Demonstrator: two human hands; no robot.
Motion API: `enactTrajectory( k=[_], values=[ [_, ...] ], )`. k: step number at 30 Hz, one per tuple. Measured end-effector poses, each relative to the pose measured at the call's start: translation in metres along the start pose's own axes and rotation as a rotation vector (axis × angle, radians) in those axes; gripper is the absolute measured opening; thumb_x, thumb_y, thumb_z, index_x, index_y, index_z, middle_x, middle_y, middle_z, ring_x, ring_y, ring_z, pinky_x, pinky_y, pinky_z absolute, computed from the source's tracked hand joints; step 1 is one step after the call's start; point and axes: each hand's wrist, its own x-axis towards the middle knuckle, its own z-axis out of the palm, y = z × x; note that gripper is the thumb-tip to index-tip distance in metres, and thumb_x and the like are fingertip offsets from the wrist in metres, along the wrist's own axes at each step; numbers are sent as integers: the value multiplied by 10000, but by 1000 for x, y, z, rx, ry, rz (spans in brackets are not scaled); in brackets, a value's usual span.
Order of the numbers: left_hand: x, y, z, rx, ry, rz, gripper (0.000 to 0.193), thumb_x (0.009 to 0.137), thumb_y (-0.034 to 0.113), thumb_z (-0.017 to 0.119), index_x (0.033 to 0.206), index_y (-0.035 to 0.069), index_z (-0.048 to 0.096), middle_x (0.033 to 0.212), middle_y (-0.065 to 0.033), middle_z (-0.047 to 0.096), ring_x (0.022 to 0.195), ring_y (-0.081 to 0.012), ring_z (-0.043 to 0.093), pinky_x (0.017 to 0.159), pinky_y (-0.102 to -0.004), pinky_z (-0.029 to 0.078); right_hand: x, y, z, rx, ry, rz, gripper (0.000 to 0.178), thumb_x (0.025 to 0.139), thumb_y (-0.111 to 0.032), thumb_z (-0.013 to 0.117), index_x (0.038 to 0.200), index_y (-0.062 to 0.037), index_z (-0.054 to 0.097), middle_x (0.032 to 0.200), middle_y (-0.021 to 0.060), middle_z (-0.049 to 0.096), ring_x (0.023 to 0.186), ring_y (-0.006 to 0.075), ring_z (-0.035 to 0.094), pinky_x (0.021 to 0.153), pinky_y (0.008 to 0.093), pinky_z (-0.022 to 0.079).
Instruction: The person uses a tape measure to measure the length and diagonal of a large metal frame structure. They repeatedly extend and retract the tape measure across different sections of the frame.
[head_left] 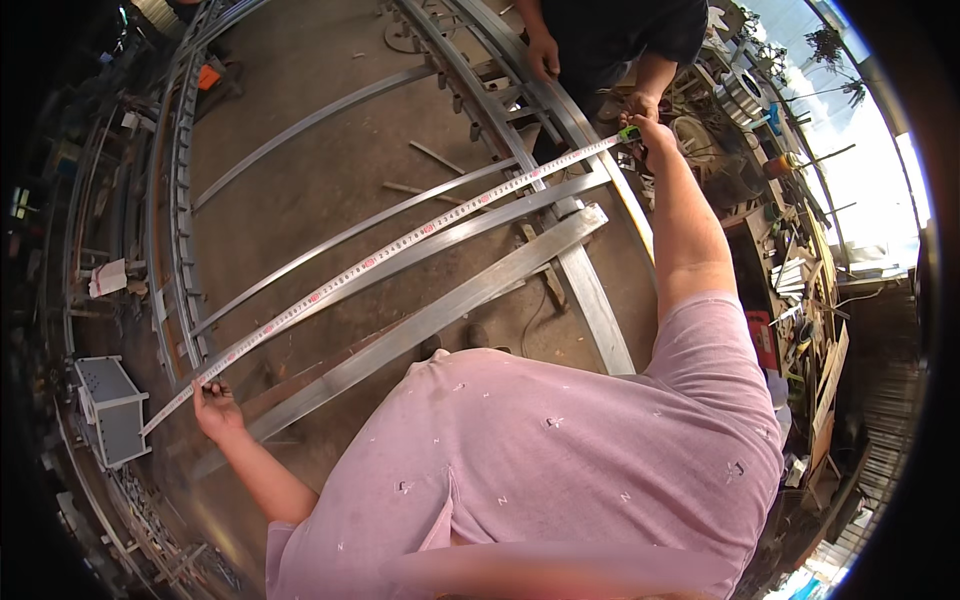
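Pink Patterned Shirt Fills Foreground as Long White Tape Spans Silver Metal Frame

A person in a pink short-sleeved shirt with small dark motifs [560, 450] spreads both arms along a long white measuring tape with black and red markings [400, 245], extended ahead of the torso. Its long axis runs from lower left to upper right, with one hand toward each end. The right hand [652, 138], reaching farther forward, is closed around the bright green tape case [629, 133]. The left hand [218, 408], nearer the body, has its fingers at the tape close to the free end; whether they pinch it firmly cannot be told. Past those fingers, a short length of blade runs on to just beside a grey box-shaped metal piece [122, 430].

Below the blade, a silver metal tube [480, 222] runs at a slight angle to it; contact between the two cannot be made out. Closer to the shirt lies a broader, flat-faced silver beam [530, 258].

Beyond the green case, a co-worker in a dark top [630, 25] has one hand [640, 106] right by the person's right hand; whether they touch is unclear. Brown workshop floor [300, 70] shows between the bars, and a crowded bench of mixed tools and scrap [770, 270] lines the right side.
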Motion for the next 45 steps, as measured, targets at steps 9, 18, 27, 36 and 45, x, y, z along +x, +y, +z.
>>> enactTrajectory(
  k=[9, 18, 27, 36, 45],
  values=[
    [-23, -7, 15, 19, 47, -15, 142, 1041, 204, 616, 1012, 65, 625, 819, 8, 576, 695, -125, 509, 748, -316, 485, 20, -12, 7, -380, 337, -334, 798, 783, -519, 822, 1219, 115, 610, 1192, 267, 691, 1092, 387, 704, 908, 451, 574],
    [-78, -31, 28, -18, 175, 4, 111, 1015, 219, 653, 982, 118, 620, 810, 22, 574, 699, -120, 516, 746, -328, 474, -166, 107, 136, -11, -423, -381, 240, 920, -248, 768, 982, -31, 687, 852, 46, 695, 746, 124, 623, 651, 286, 499],
    [-133, -101, 108, -78, 52, -83, 162, 1014, 253, 667, 1003, 92, 684, 865, -13, 658, 717, -122, 564, 708, -349, 504, -387, 136, 287, 80, -1318, 101, 474, 1017, -290, 679, 1385, -21, 548, 980, 41, 686, 845, 146, 665, 695, 319, 558],
    [-140, -82, 53, -83, 11, -4, 165, 997, 236, 698, 987, 71, 695, 852, -47, 676, 706, -128, 560, 661, -319, 492, -504, 135, 393, 123, -1370, 177, 385, 1037, -337, 634, 1344, -111, 588, 927, 47, 675, 770, 171, 641, 655, 351, 529],
    [-157, -59, -29, -195, 77, 38, 158, 985, 179, 714, 1018, 25, 728, 859, -57, 721, 682, -105, 592, 620, -296, 503, -579, 176, 455, 82, -1266, 169, 185, 1053, -295, 619, 965, -133, 600, 812, 12, 623, 674, 136, 556, 591, 311, 457]
  ],
)
